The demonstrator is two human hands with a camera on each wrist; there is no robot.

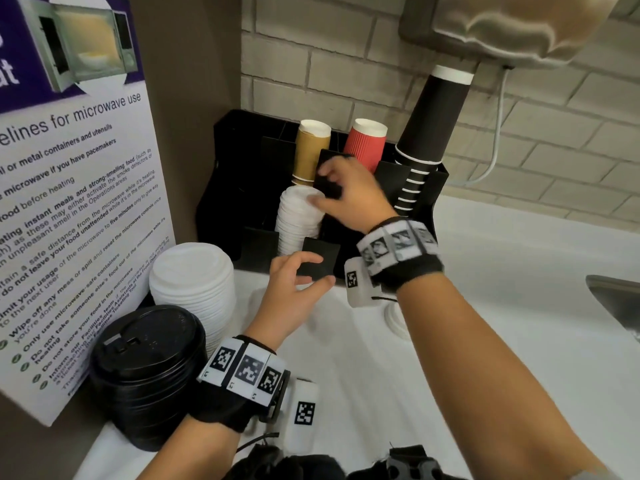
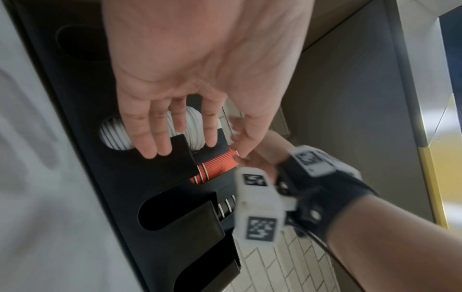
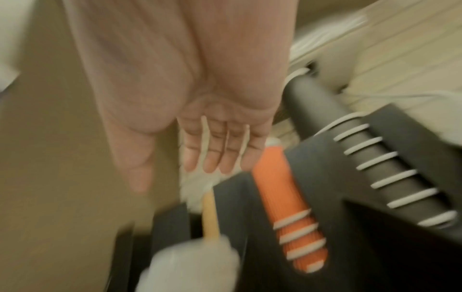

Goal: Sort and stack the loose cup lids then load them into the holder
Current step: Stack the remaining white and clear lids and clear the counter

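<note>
Right now your right hand [image 1: 349, 197] reaches over the black holder [image 1: 221, 188] at the far side of the worktop [image 1: 502, 306], fingers loosely extended and holding nothing, fingertips at the top of the white lids [image 1: 298, 220] already loaded in the holder's middle slot. That stack is ribbed along its side, domed on top, and leans toward you. Your left hand [image 1: 294, 289] is nearer, just in front of the holder's low front wall, its fingers relaxed and spread, thumb beside the wall, gripping nothing; the left wrist view shows its straight fingers over the slot opening where the white lids [image 2: 192, 130] show through.

Two more stacks stand on the worktop at the near left: one of white lids [image 1: 194, 282], smooth and domed, and closer to you one of black lids [image 1: 145, 368] with a sip tab moulded in the top. They stand just beside each other, against the microwave notice [image 1: 69, 188].

Three cup stacks stand upside down in the holder's far slots: tan [image 1: 310, 150], red [image 1: 365, 143] and a tall black one [image 1: 426, 133] leaning right. A further white lid [image 1: 394, 320] lies on the worktop under your right wrist, mostly hidden.
</note>
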